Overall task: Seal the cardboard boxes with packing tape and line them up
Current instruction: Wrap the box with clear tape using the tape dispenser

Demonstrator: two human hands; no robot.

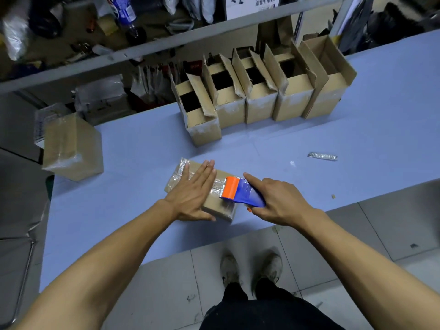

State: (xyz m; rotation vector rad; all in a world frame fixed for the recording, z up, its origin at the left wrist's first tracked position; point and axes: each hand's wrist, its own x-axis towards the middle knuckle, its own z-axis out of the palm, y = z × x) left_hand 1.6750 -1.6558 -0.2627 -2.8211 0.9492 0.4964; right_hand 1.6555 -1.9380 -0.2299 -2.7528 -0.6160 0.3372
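Note:
A small cardboard box (217,206) lies flat on the blue table (309,139), with clear tape across its top. My left hand (192,194) presses flat on the box, fingers spread. My right hand (278,201) grips a blue and orange tape dispenser (240,191) whose orange end rests on the box's right side. Several open boxes (262,91) stand in a row at the table's far edge, flaps up. A taped box (73,148) sits at the table's left end, overhanging the corner.
A small scrap of crumpled tape (322,156) lies on the table to the right. A cluttered grey shelf (142,48) runs behind the table. My shoes (250,267) stand on the tiled floor by the near edge.

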